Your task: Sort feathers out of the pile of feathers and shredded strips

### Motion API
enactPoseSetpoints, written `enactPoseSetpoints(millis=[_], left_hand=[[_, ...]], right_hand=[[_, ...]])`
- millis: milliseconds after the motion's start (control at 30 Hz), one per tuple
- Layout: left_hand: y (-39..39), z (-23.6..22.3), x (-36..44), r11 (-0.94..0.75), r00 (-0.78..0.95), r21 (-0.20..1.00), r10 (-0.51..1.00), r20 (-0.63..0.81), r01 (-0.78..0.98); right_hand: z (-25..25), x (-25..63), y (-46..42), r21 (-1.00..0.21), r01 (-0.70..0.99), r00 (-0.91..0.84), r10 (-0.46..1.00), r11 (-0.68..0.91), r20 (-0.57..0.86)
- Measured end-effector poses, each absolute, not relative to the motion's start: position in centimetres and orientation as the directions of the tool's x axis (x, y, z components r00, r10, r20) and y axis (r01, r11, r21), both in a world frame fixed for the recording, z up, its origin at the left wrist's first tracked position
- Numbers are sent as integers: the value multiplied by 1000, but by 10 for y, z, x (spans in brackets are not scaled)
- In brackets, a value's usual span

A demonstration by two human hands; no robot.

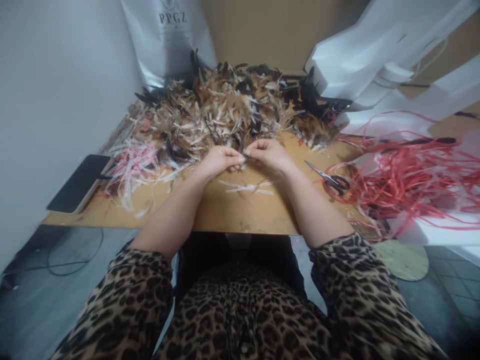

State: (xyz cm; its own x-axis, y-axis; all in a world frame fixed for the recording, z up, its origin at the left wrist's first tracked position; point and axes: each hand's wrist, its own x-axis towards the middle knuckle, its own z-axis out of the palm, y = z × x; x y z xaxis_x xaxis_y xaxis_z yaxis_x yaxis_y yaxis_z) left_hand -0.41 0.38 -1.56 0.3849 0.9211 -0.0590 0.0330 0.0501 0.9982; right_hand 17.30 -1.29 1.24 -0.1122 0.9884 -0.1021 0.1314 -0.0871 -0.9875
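My left hand (224, 161) and my right hand (269, 153) meet above the front middle of the table, fingertips almost touching. Both are closed in a pinch on what looks like a small feather (243, 165), mostly hidden by the fingers and blurred. Just behind them rises a big heap of brown, black and cream feathers (225, 110). Below the hands, a few thin white strips (247, 188) lie crossed on the wooden table (240, 217). To the right of my right forearm rest scissors (330, 177) with black handles, their blades pointing left and away from me.
Red plastic strings (408, 180) pile up at the right. A bundle of white and pink strips (133, 162) lies at the left beside a phone (79, 182). Behind the feathers stand a silvery bag (168, 45) and a white lamp-like object (390, 80).
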Motion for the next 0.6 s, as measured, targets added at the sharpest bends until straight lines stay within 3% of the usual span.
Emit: enactPoseSetpoints(millis=[267, 600], left_hand=[[1, -12, -4, 73, 421, 994, 901, -102, 86], [4, -10, -5, 226, 378, 974, 904, -199, -28]], right_hand=[[5, 172, -9, -984, 96, -128, 979, -148, -159], [10, 176, -8, -984, 27, -117, 977, -175, -177]])
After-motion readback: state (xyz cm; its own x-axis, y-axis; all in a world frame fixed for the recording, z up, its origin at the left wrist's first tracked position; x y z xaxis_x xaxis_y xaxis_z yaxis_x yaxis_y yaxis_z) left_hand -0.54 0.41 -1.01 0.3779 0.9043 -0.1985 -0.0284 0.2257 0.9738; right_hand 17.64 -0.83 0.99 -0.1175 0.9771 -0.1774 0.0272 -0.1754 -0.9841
